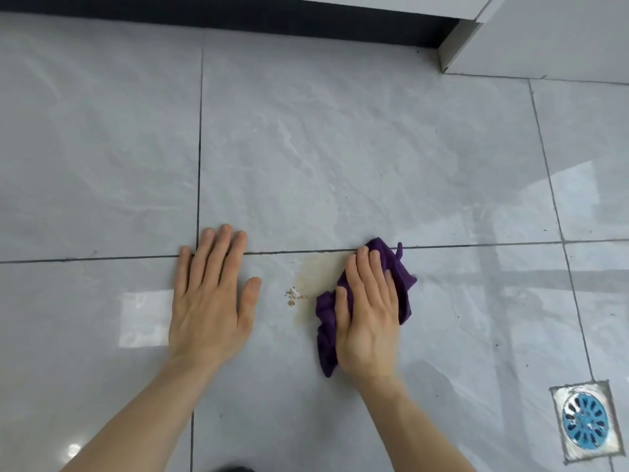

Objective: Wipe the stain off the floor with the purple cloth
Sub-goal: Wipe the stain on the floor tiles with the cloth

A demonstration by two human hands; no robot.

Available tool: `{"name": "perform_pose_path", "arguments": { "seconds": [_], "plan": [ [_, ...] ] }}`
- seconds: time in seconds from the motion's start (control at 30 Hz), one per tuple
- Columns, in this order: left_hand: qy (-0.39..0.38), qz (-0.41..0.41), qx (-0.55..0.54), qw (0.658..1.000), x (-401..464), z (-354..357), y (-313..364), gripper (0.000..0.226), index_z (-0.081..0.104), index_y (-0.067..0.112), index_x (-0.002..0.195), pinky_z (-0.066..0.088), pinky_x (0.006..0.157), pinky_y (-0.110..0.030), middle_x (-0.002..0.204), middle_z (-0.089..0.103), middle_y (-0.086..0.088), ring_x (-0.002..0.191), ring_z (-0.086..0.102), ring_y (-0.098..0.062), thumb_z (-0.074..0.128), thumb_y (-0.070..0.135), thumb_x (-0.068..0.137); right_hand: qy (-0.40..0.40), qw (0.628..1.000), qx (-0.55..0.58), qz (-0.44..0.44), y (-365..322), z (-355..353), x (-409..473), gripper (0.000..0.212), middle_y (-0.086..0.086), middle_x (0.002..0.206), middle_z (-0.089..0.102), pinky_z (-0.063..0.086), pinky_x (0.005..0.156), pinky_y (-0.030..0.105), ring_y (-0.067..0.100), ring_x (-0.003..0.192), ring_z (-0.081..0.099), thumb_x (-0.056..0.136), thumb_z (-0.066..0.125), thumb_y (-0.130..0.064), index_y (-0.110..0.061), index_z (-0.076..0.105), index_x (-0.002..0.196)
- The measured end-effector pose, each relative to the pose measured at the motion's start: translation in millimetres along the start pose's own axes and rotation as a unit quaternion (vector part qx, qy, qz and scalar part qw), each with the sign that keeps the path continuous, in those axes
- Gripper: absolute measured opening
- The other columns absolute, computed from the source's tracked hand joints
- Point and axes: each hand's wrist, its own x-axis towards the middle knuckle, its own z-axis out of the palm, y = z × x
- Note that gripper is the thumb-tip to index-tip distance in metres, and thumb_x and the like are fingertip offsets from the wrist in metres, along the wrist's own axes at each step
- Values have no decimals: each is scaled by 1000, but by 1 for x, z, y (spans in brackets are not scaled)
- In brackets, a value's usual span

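1. Near the tile joint of the floor (pixel 340 148), the purple cloth (pixel 403 284) is pressed flat by the right hand (pixel 369 318), beside the stain (pixel 315 274).
2. Left of it, the left hand (pixel 209 298) is laid flat, fingers extended, holding nothing.

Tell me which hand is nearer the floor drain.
Right. The right hand presses the purple cloth, up-left of the drain; the left hand lies flat farther left.

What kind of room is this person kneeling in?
Probably a bathroom, laundry or kitchen floor, somewhere that gets wet. The clues: glossy grey tiles with dark grout lines, a floor drain with a blue grate set into the tiling, and a white cabinet above a dark kickboard.
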Motion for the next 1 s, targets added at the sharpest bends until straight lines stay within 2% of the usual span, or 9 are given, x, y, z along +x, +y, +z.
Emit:
{"name": "perform_pose_path", "arguments": {
  "seconds": [0.1, 0.23, 0.33, 0.4, 0.47, 0.53, 0.6, 0.8, 1.0],
  "plan": [
    [-4, -1, -3, 1000, 1, -1, 1, 64, 21, 17, 161, 12, 128, -54, 171, 18, -2, 160, 8, -20, 25, 44, 103, 10, 998, 53, 11, 6, -2, 25, 42, 3, 157, 44, 28, 122, 48, 15, 152, 28, 104, 43, -21, -10, 52, 144],
    [1, 1, -12, 1000, 1, -1, -1, 65, 20, 18, 161, 11, 128, -53, 172, 16, -1, 160, 6, -19, 19, 46, 104, 38, 973, 205, 100, -8, -11, 34, 41, 0, 151, 51, 35, 119, 41, 10, 146, 38, 105, 39, -24, -10, 56, 140],
    [7, 9, -24, 1000, 1, -1, -2, 66, 22, 17, 161, 9, 128, -52, 171, 18, 0, 160, 7, -19, 15, 49, 103, -15, 962, 265, 62, -36, -8, 23, 41, 3, 154, 49, 33, 121, 44, 14, 148, 37, 106, 40, -22, -7, 53, 142],
    [11, 14, -32, 999, 2, -2, -3, 67, 25, 18, 161, 10, 128, -52, 171, 20, 0, 159, 9, -19, 14, 51, 103, -66, 971, 232, 7, -54, 2, 14, 47, 3, 160, 39, 25, 124, 48, 15, 152, 26, 107, 37, -29, -7, 46, 147],
    [9, 15, -35, 999, 2, -2, -4, 68, 25, 19, 161, 9, 129, -51, 171, 19, 1, 159, 9, -19, 13, 52, 103, -98, 988, 108, -44, -62, 12, 7, 57, 2, 164, 29, 17, 125, 52, 17, 156, 14, 106, 34, -42, -9, 38, 152],
    [7, 13, -37, 999, 2, -2, -5, 67, 24, 19, 161, 8, 129, -50, 171, 18, 2, 159, 8, -17, 14, 51, 103, -100, 992, -32, -69, -63, 19, 3, 67, 4, 167, 23, 13, 124, 57, 22, 157, 7, 104, 33, -54, -11, 34, 155],
    [9, 9, -40, 999, 2, -2, -4, 65, 25, 19, 160, 8, 129, -50, 170, 18, 2, 159, 8, -17, 17, 48, 103, -92, 989, -103, -61, -62, 23, 6, 70, 4, 167, 22, 11, 123, 61, 26, 157, 6, 101, 34, -61, -15, 33, 155],
    [15, 4, -32, 999, 2, 0, -4, 64, 27, 17, 160, 11, 129, -51, 169, 21, 0, 159, 12, -19, 19, 47, 104, -93, 985, -132, -64, -58, 31, 32, 58, -1, 168, 20, 12, 123, 57, 23, 157, 5, 106, 31, -47, -21, 28, 157],
    [9, 3, -32, 999, 2, 0, -4, 62, 26, 19, 160, 10, 129, -51, 170, 20, 2, 159, 10, -18, 24, 43, 103, -60, 990, -86, -92, -42, 33, 91, 49, -2, 165, 31, 16, 125, 51, 22, 155, 17, 108, 31, -33, -17, 36, 154]
  ]
}}
